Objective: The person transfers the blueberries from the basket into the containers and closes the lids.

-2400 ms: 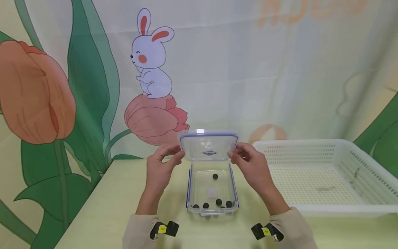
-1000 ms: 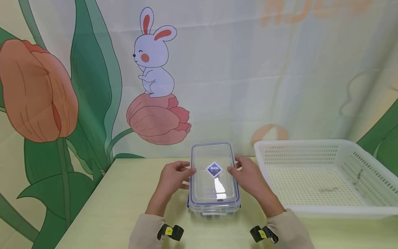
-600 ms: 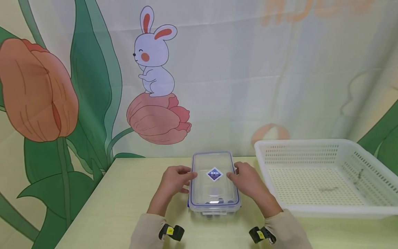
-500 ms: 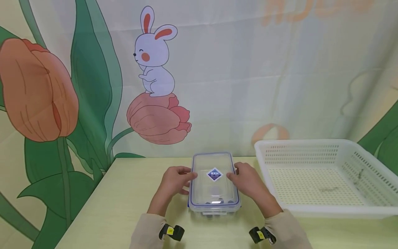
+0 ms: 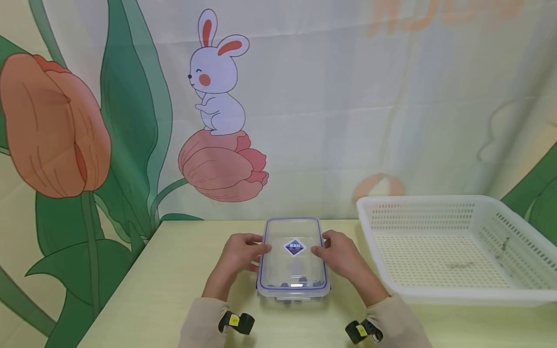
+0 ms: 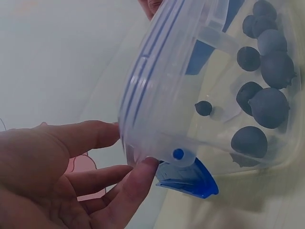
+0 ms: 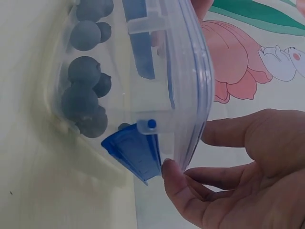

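A clear plastic food container [image 6: 224,152] stands on the table, its clear lid [image 5: 293,231] with blue seal lying over the top. On the lid is a blue diamond sticker [image 5: 295,247]. Several blueberries [image 6: 269,109] show through the walls, mostly at the near end. My left hand [image 5: 237,252] grips the left rim, thumb on top and fingers below. Opposite it, my right hand [image 5: 344,255] holds the right rim in the same way. In the wrist views a blue side latch [image 6: 193,180] and the other side latch [image 7: 136,150] flare outward, unfastened.
A large white perforated plastic basket [image 5: 435,291] stands on the right of the pale yellow table [image 5: 174,270]. Behind the table hangs a curtain [image 5: 330,121] printed with a rabbit and tulips. Each wrist carries a small black camera strap [image 5: 236,322].
Both hands lowered the tilted lid from above the open container onto its top. Since then the container and both hands have shifted slightly left.
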Demonstrator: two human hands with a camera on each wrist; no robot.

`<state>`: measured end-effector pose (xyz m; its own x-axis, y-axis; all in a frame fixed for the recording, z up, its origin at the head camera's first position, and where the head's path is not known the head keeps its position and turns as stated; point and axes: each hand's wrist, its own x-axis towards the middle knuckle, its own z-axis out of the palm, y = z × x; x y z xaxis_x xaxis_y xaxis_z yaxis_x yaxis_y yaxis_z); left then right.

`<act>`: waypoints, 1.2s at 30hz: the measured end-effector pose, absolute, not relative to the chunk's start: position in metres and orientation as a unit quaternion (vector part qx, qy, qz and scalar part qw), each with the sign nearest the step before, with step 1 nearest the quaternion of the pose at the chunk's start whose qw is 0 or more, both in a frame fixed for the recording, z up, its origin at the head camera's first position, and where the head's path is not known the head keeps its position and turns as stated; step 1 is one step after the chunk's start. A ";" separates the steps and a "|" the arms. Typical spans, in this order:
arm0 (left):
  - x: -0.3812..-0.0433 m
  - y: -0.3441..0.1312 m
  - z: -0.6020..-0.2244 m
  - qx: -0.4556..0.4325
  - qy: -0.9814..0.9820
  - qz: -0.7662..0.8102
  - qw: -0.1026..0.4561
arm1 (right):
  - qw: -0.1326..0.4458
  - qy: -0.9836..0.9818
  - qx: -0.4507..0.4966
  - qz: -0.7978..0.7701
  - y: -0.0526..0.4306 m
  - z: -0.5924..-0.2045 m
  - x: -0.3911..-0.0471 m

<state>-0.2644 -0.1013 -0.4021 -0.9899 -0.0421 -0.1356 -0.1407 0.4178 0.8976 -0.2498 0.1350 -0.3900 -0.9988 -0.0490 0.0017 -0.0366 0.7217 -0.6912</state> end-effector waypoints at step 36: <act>-0.271 -0.113 -0.417 -0.089 0.839 0.533 0.064 | 0.077 0.869 0.047 -0.486 0.146 -0.404 -0.256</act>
